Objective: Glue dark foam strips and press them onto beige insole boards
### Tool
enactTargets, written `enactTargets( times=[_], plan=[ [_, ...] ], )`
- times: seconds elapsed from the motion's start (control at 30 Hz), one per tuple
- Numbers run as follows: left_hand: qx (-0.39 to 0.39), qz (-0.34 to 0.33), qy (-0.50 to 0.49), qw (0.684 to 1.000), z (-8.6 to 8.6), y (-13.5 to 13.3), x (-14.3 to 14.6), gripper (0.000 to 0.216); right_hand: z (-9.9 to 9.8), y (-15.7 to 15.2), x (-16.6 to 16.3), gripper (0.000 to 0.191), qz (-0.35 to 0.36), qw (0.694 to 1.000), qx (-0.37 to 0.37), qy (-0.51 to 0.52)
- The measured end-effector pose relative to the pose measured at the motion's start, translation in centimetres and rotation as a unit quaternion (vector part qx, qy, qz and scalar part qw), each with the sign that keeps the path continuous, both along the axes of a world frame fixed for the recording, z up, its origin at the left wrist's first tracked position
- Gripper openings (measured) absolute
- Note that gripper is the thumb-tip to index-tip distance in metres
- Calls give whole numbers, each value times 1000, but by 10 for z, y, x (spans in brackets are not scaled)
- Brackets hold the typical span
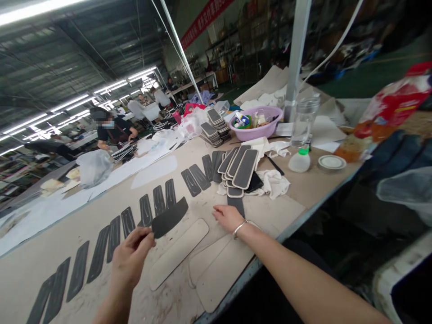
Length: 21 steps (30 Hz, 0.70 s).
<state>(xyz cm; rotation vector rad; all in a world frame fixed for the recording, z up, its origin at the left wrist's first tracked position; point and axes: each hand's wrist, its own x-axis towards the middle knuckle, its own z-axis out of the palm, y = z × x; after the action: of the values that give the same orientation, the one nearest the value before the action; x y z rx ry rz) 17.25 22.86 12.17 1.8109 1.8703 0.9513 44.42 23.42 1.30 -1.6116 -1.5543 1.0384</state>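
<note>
Pinched between the fingers and thumb of my left hand (133, 249) is one end of a dark grey strip (170, 218), its far end held over the table. Below it lies a beige rounded board (180, 252). My right hand (229, 218), with a bracelet at the wrist, hovers near the board's right end; its fingers reach out and hold nothing I can see. Several dark strips with glossy streaks (97, 254) lie in a slanting row left of my hands. Past my right hand sits a pile of dark panels with pale rims (245, 168), beside a white cloth (275, 183).
Further back are stacked panels (214, 126), a purple basin (258, 130) of small items, a glass jar (303, 119), a green-capped bottle (299, 159) and a round lid (331, 163). A metal post (297, 54) rises behind. Across the table, a masked person (114, 130) works.
</note>
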Motion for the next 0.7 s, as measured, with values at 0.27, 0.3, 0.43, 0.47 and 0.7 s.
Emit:
enactTargets(
  times=[0.27,0.3,0.43,0.47,0.7],
  plan=[
    [-75,23,-362,929,3,-88,-28,23,-11,-9,-23,27,17,984,-108,144],
    [-79,18,-375,923,1,-92,-31,23,-9,-10,-23,25,17,982,-111,152],
    [-100,33,-410,906,-17,-103,-43,25,-4,-13,-20,20,3,980,-115,164],
    [-110,42,-421,900,-24,-105,-46,25,-3,-14,-20,20,0,980,-115,161],
    [-156,136,-459,864,-73,-116,-72,32,3,-26,-32,21,17,987,-129,92]
  ],
)
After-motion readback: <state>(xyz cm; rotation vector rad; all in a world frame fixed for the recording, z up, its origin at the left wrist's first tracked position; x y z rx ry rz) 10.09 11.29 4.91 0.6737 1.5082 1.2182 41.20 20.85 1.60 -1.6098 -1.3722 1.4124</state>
